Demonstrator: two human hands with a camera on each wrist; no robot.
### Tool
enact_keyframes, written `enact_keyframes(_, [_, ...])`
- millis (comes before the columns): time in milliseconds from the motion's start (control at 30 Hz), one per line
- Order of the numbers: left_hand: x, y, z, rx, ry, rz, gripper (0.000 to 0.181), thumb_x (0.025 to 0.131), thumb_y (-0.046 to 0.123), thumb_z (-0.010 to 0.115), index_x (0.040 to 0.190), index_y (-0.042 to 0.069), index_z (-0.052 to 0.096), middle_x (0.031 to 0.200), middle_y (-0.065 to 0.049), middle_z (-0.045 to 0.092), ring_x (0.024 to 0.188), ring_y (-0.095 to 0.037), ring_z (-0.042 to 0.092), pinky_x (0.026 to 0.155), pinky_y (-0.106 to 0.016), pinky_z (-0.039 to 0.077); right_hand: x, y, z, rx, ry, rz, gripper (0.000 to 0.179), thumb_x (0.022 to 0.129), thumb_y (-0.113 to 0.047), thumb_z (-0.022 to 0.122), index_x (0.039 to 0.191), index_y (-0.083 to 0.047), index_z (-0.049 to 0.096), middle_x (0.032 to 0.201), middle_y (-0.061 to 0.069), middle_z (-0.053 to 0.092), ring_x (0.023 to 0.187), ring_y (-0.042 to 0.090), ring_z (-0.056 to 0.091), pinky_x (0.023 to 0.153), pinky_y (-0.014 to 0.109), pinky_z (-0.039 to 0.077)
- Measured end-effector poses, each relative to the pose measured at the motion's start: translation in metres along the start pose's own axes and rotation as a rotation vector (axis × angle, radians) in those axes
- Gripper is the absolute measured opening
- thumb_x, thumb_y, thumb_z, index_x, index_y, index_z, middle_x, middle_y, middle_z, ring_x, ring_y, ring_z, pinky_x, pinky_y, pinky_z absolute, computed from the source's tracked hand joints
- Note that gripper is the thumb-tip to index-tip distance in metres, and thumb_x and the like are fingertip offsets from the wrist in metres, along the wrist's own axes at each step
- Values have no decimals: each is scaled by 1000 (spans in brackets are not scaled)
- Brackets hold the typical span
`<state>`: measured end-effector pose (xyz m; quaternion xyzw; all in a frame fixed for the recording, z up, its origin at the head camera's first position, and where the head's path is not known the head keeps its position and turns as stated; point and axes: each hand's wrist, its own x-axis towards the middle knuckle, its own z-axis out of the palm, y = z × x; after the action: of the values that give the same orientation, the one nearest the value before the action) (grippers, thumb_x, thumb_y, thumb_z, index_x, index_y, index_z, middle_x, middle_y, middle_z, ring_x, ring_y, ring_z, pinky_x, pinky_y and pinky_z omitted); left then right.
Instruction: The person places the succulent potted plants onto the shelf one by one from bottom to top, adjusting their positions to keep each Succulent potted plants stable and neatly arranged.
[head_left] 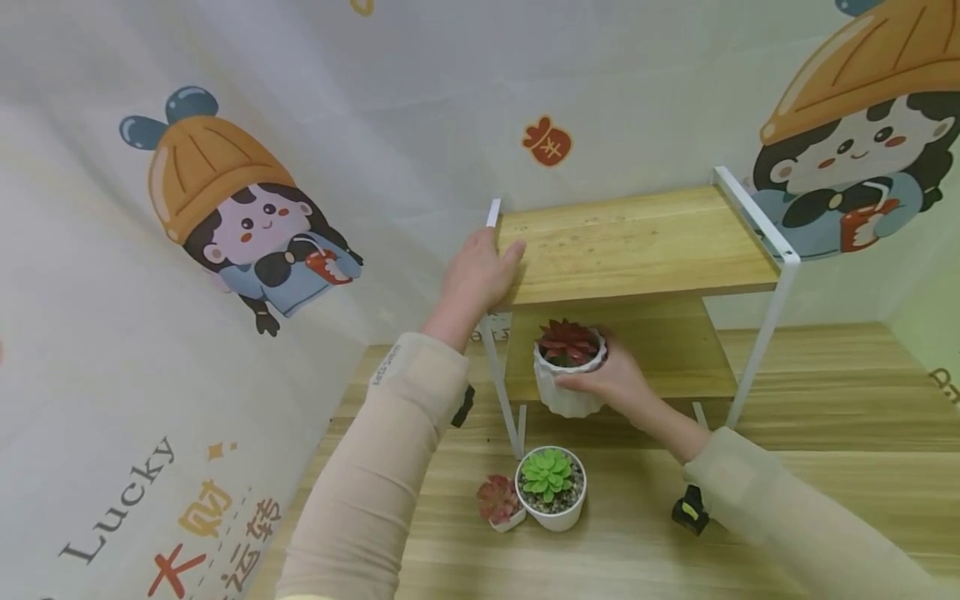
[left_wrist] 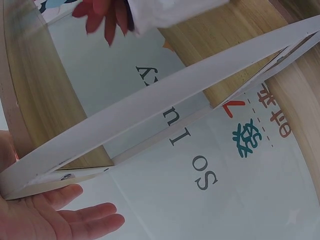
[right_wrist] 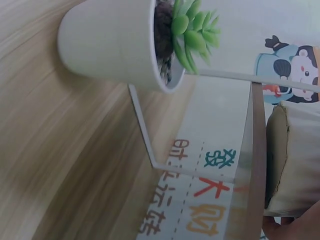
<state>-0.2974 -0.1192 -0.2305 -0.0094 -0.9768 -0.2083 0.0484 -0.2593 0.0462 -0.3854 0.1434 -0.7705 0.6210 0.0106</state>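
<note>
A two-tier shelf (head_left: 630,242) with wooden boards and a white metal frame stands on the wooden table. My left hand (head_left: 483,271) grips its upper left corner, thumb over the top board; in the left wrist view the fingers (left_wrist: 95,220) lie outside the white frame (left_wrist: 150,97). My right hand (head_left: 618,375) holds a ribbed white pot (head_left: 570,396) with a dark red succulent (head_left: 568,342), thumb across its front. The pot is upright at the front left of the lower board (head_left: 652,342), under the top one. In the right wrist view its base (right_wrist: 276,155) is right at the board.
A white round pot with a green succulent (head_left: 547,475) stands on the table (head_left: 622,550) before the shelf's left leg. Close beside it is a small pot with a reddish succulent (head_left: 498,500). Printed cloth (head_left: 420,125) hangs behind and to the left.
</note>
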Motion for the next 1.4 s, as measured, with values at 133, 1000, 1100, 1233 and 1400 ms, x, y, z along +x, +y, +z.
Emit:
enact_keyframes(133, [-1, 0, 2, -6, 12, -3, 65, 95, 50, 34, 142, 6, 28, 142, -12, 36, 126, -32, 40, 101, -42, 37, 5, 3, 10, 20, 12, 11, 83, 68, -18, 81, 133, 2, 34, 128, 21, 48, 117, 33, 47, 97, 46, 40])
enact_keyframes(1000, [1, 0, 1, -37, 4, 15, 63, 96, 46, 36, 142, 4, 28, 142, -14, 36, 128, -30, 37, 104, -42, 34, 17, 1, 21, -62, 40, 36, 85, 69, -22, 80, 136, 3, 33, 131, 22, 45, 119, 35, 45, 97, 48, 40])
enact_keyframes(1100, [2, 0, 1, -32, 5, 16, 63, 96, 46, 35, 142, 4, 27, 142, -15, 36, 128, -30, 37, 104, -42, 33, 19, 0, 21, -59, 28, 44, 86, 70, -23, 80, 137, 2, 33, 133, 21, 44, 121, 34, 44, 98, 48, 39])
enact_keyframes(1233, [2, -1, 1, -21, 2, 13, 63, 96, 47, 35, 143, 5, 26, 143, -14, 34, 129, -31, 37, 105, -42, 33, 21, 0, 22, -67, 20, 70, 90, 70, -27, 80, 139, 1, 29, 137, 20, 40, 124, 34, 41, 100, 49, 37])
enact_keyframes(1400, [1, 0, 1, -8, -2, 9, 65, 96, 48, 34, 143, 5, 25, 144, -14, 33, 128, -31, 37, 105, -42, 33, 23, 0, 22, -66, 14, 79, 91, 71, -30, 79, 140, -1, 28, 138, 20, 39, 125, 34, 40, 100, 49, 36])
